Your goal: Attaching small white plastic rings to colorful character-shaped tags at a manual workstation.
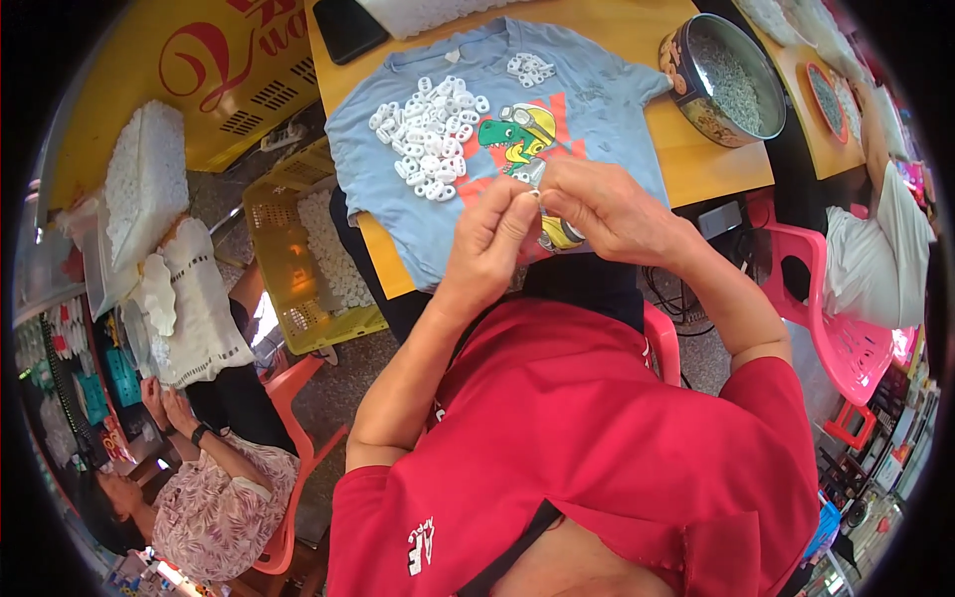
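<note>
My left hand [494,239] and my right hand [619,214] meet over the lower part of a light blue T-shirt [388,234] with a dinosaur print, spread on the table. Both are closed in pinches, fingertips almost touching. A small white plastic piece [530,172] shows at the fingertips; anything else between them is too small to make out. Beyond my left hand, a heap of white oval plastic pieces with holes [433,134] lies on the shirt. A smaller cluster of white pieces [530,69] rests near the collar.
A round tin [676,95] of small metallic parts stands at the table's right. A black phone [346,30] lies at the far left corner. On the floor left is a yellow crate [274,224] with white pieces. People sit at left and right, near a pink chair [846,348].
</note>
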Tool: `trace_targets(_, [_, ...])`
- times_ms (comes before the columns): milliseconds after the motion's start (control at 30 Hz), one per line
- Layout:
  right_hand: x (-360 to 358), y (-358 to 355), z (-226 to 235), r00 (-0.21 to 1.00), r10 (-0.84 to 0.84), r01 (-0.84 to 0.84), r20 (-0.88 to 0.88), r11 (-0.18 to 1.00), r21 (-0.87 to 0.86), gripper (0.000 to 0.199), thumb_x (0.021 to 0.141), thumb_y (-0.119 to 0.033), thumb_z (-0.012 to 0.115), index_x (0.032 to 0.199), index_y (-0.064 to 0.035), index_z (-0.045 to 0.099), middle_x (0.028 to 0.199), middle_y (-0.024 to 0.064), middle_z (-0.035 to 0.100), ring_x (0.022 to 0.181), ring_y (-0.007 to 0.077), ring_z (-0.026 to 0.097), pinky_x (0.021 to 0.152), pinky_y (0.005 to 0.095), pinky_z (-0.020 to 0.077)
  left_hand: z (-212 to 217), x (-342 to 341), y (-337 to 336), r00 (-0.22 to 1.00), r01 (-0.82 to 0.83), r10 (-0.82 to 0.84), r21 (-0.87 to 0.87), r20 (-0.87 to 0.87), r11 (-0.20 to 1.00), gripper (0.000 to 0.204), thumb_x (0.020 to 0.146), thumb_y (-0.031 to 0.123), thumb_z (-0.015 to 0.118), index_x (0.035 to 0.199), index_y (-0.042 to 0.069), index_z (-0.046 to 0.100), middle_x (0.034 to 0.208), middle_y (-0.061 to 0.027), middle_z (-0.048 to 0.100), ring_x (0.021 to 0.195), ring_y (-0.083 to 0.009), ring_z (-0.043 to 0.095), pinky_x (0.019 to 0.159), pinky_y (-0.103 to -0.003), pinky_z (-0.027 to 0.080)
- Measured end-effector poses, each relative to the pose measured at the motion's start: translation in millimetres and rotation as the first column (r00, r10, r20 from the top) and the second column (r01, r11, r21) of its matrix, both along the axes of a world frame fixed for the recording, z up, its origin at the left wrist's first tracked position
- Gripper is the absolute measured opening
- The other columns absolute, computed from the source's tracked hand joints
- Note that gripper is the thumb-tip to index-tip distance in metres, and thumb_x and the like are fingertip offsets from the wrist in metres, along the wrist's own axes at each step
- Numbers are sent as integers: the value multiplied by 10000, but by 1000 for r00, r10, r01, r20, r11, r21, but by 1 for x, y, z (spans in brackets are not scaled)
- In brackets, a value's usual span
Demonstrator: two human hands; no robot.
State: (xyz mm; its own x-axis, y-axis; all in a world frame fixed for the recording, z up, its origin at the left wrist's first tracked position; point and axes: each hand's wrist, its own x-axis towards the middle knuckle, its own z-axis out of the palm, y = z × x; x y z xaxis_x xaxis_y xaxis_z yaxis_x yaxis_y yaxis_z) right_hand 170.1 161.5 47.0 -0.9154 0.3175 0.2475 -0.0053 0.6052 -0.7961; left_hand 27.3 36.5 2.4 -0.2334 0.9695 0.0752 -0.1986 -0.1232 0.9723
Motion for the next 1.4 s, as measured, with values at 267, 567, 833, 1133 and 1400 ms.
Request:
trace_targets(267, [-17,11,25,990,141,-143,23,959,245,120,909,-95,597,880,-6,522,794,137,515,705,364,537,598,424,422,11,-12,-8,989,-13,6,48,150,999,205,1035,179,477,910,31,542,668,25,481,597,-44,432,530,-216,353])
trace_targets(567, [-19,5,18,975,221,-220,-35,975,30,103,907,-63,580,858,1,516,769,134,485,706,341,504,613,399,418,16,-1,-16,992,-98,104,86,-75,991,170,1020,153,500,942,16,565,669,16,496,585,-61,441,525,-237,378])
trace_targets(833, [-39,28,-4,969,211,-179,127,958,-225,224,989,-182,514,880,9,554,750,88,515,693,205,535,623,340,433,-1,-13,-6,983,-180,181,-19,15,983,194,1024,150,489,884,22,530,657,8,483,585,-66,455,537,-237,387])
trace_targets(1133, [-78,65,-43,946,-314,265,85,895,360,197,880,-219,657,998,-65,695,936,115,652,819,285,647,712,391,499,1,-27,-13,969,-227,226,-9,95,974,192,1042,164,460,900,37,486,665,17,453,590,-54,401,545,-227,379])
trace_targets(1400, [-79,64,-41,942,-335,272,20,796,540,207,864,-241,688,1000,-86,696,901,75,648,774,218,659,665,365,504,-2,-36,-19,969,-230,231,-27,90,973,192,1047,186,452,915,52,488,691,1,453,625,-90,436,587,-243,389])
